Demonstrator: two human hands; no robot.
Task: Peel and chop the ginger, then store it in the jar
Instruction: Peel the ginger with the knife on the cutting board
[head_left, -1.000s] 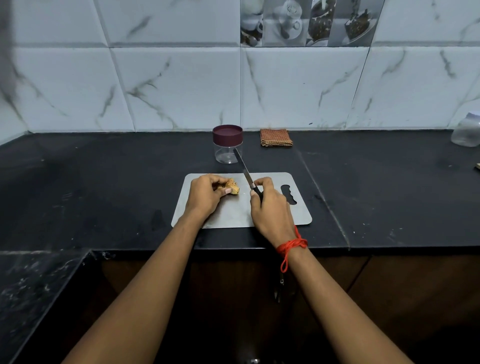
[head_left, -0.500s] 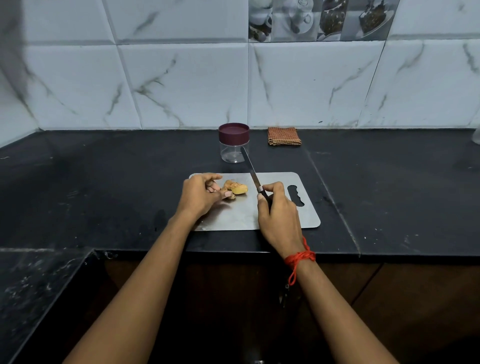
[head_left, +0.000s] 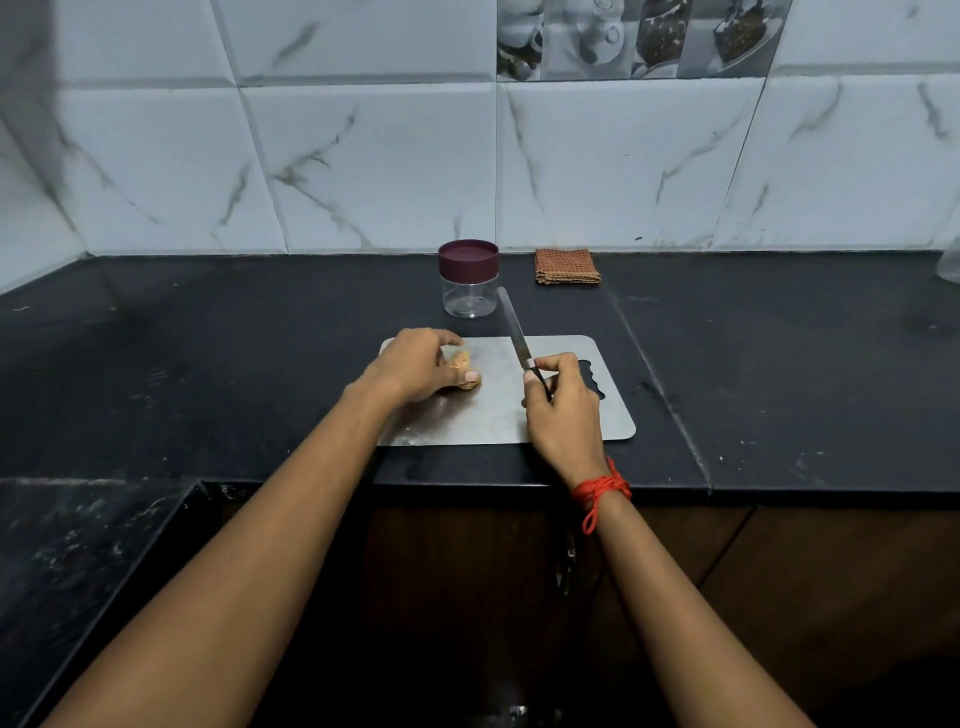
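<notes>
- The left hand (head_left: 415, 369) is curling over the ginger (head_left: 461, 359), its thumb (head_left: 470, 375) pressing against the near side and the other fingers closing over the top, so the piece is being gripped from both sides.
- The ginger is sitting on the left part of the metal cutting board (head_left: 493, 415), with only a small tan patch showing between the fingers; the rest is being covered by the hand, so its shape and whether any peel is left cannot be told.
- The right hand (head_left: 563, 410) is wrapping around the handle of the knife (head_left: 514, 327), fingers curled tight and the thumb lying along the handle near the blade.
- The blade is pointing away toward the jar (head_left: 469, 291), well apart from the ginger; whether its tip is touching the board or the counter cannot be told.
- The handle is being mostly hidden inside the fist.
- The jar is standing upright just behind the board with its maroon lid on.
- A folded checked cloth (head_left: 567, 266) is lying near the wall to the jar's right.
- A clear object (head_left: 951, 265) is being cut off by the right edge and is too partial to identify.
</notes>
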